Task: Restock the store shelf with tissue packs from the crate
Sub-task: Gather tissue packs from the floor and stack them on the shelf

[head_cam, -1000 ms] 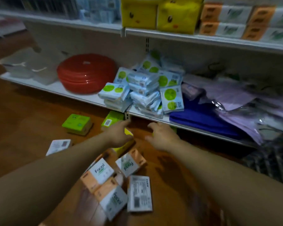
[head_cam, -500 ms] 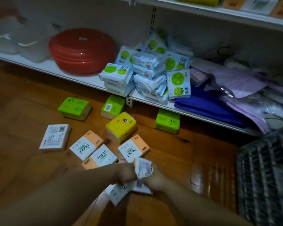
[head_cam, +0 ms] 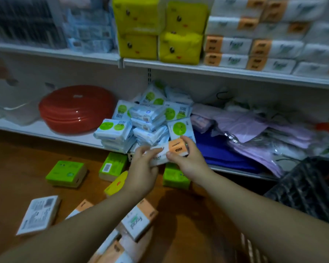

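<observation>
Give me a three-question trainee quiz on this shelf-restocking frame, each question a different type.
1. True or false: both hands grip the orange-and-white tissue pack.
2. Which stock sits on the upper shelf directly above the held pack? A) yellow packs B) red basins C) purple bags
3. Fill in: the green packs lie on the ____.

Key:
1. True; left hand and right hand hold opposite ends.
2. A, yellow packs.
3. Floor.

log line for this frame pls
phase: carry to shelf | hands: left hand + right hand both hold orange-white tissue pack | location: front of lower shelf | floor: more packs loose
</observation>
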### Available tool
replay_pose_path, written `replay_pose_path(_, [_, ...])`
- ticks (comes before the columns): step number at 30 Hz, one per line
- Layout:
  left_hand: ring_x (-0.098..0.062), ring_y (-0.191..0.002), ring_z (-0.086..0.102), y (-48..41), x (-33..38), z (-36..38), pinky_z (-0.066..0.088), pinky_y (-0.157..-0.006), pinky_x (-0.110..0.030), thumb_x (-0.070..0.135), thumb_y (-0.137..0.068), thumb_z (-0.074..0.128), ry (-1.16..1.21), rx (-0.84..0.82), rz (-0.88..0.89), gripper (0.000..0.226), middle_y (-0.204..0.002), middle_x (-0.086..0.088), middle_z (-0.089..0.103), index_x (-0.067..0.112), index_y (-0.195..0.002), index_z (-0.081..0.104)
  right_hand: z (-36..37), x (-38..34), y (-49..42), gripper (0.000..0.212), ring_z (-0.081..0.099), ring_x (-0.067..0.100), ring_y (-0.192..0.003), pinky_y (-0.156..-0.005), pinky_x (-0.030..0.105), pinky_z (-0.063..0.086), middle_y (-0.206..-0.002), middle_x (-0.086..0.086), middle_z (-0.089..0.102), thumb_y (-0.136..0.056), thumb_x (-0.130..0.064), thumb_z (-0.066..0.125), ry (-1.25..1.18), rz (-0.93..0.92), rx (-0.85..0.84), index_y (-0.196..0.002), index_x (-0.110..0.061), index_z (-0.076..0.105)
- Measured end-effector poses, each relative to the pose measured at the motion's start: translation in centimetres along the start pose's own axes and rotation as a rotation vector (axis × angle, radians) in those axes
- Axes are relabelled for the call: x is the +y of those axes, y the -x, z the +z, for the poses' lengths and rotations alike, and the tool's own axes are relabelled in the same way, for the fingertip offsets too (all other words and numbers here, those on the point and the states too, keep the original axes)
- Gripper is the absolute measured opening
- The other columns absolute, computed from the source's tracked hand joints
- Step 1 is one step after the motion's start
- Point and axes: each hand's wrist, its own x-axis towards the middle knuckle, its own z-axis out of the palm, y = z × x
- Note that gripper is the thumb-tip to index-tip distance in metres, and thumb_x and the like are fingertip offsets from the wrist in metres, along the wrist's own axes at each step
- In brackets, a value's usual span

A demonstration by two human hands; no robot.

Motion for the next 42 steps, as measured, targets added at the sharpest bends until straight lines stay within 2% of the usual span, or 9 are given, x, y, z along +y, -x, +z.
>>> replay_pose_path(4, [-0.007, -0.112, 0.044, -2.9, 4.8, -2.3, 0.039, -0.102, -0.022, -0.008, -0.074, 0.065, 0.221, 0.231, 0.022, 0.047, -0.114, 0.008, 0.042, 0.019, -0.112, 0.061, -2.2, -4.8, -0.7, 0.07, 0.059, 0.01, -0.107, -0.094, 0.033, 0.051, -0.131, 0.001, 0.054, -0.081, -0.009, 0.072, -0.086, -0.221, 0.002, -0.137, -0.031, 0.037])
replay_pose_path(8, [-0.013, -0.114, 0.055, -4.4, 9.0, -3.9, 0.045, -0.08, -0.002, -0.013, -0.078, 0.059, 0.48, 0.312, 0.08, 0.049, -0.125, 0.006, 0.054, 0.033, -0.095, 0.06, -3.8, -7.9, -0.4, 0.07, 0.056, 0.007, -0.111, -0.095, 0.03, 0.05, -0.132, -0.007, 0.05, -0.087, -0.009, 0.064, -0.033, -0.387, 0.013, -0.139, -0.04, 0.03])
replay_pose_path(11, [-0.013, -0.114, 0.055, -4.8, 11.8, -4.6, 0.046, -0.082, -0.006, -0.014, -0.079, 0.056, 0.538, 0.325, 0.155, 0.045, -0.13, 0.006, 0.049, 0.027, -0.098, 0.059, -5.1, -9.7, 0.2, 0.071, 0.052, -0.004, -0.107, -0.092, 0.017, 0.046, -0.127, -0.012, 0.043, -0.088, -0.012, 0.063, 0.058, -0.475, 0.101, -0.142, -0.042, 0.027])
replay_pose_path(15, [-0.01, -0.112, 0.059, -5.0, 14.9, -4.8, 0.049, -0.085, -0.009, -0.006, -0.084, 0.059, 0.601, 0.327, 0.273, 0.045, -0.127, -0.005, 0.056, 0.039, -0.091, 0.061, -7.5, -11.2, 0.8, 0.059, 0.045, -0.002, -0.099, -0.078, 0.0, 0.038, -0.118, -0.011, 0.031, -0.086, -0.012, 0.064, 0.179, -0.592, 0.287, -0.134, -0.038, 0.04])
replay_pose_path(20, [0.007, -0.099, 0.059, -6.1, 19.5, -4.5, 0.042, -0.08, 0.0, -0.004, -0.085, 0.06, 0.552, 0.319, 0.424, 0.04, -0.118, -0.004, 0.054, 0.035, -0.091, 0.06, -12.0, -13.2, 1.0, 0.049, 0.047, -0.013, -0.099, -0.083, 0.003, 0.04, -0.109, -0.021, 0.041, -0.086, -0.007, 0.064, 0.19, -0.782, 0.396, -0.109, -0.048, 0.05])
replay_pose_path(25, [-0.012, -0.113, 0.058, -9.6, 26.6, -1.7, 0.051, -0.092, -0.026, 0.009, -0.083, 0.059, 0.556, 0.132, 0.592, 0.037, -0.123, -0.011, 0.053, 0.04, -0.102, 0.053, -19.9, -16.0, 1.6, 0.04, 0.048, -0.017, -0.093, -0.081, -0.002, 0.035, -0.103, -0.016, 0.044, -0.085, -0.007, 0.065, 0.243, -0.878, 0.686, -0.114, -0.034, 0.058])
replay_pose_path(30, [-0.017, -0.123, 0.049, -12.8, 32.9, 2.3, 0.043, -0.104, -0.041, 0.014, -0.089, 0.057, 0.217, 0.008, 0.647, 0.047, -0.135, 0.0, 0.049, 0.027, -0.133, 0.045, -28.0, -17.7, 0.7, 0.03, 0.048, 0.002, -0.076, -0.076, 0.002, 0.035, -0.103, 0.002, 0.048, -0.09, -0.014, 0.06, 0.371, -0.736, 0.856, -0.119, -0.021, 0.064])
replay_pose_path(35, [-0.017, -0.135, 0.035, -15.3, 36.1, 5.4, 0.034, -0.109, -0.037, 0.024, -0.093, 0.053, -0.141, -0.111, 0.618, 0.06, -0.15, 0.004, 0.034, 0.029, -0.146, 0.024, -32.6, -17.7, -1.3, 0.031, 0.048, 0.014, -0.099, -0.089, 0.016, 0.034, -0.118, 0.007, 0.047, -0.094, -0.02, 0.053, 0.43, -0.598, 0.877, -0.125, -0.021, 0.06])
replay_pose_path(42, [-0.024, -0.146, 0.0, -20.5, 36.1, 6.0, 0.004, -0.116, -0.049, 0.042, -0.09, 0.053, -0.644, 0.076, 0.557, 0.078, -0.159, 0.001, 0.003, 0.032, -0.149, 0.003, -36.0, -18.6, -3.7, 0.03, 0.05, 0.021, -0.103, -0.086, 0.017, 0.032, -0.126, 0.01, 0.046, -0.096, -0.023, 0.049, 0.397, -0.551, 0.924, -0.125, -0.022, 0.057])
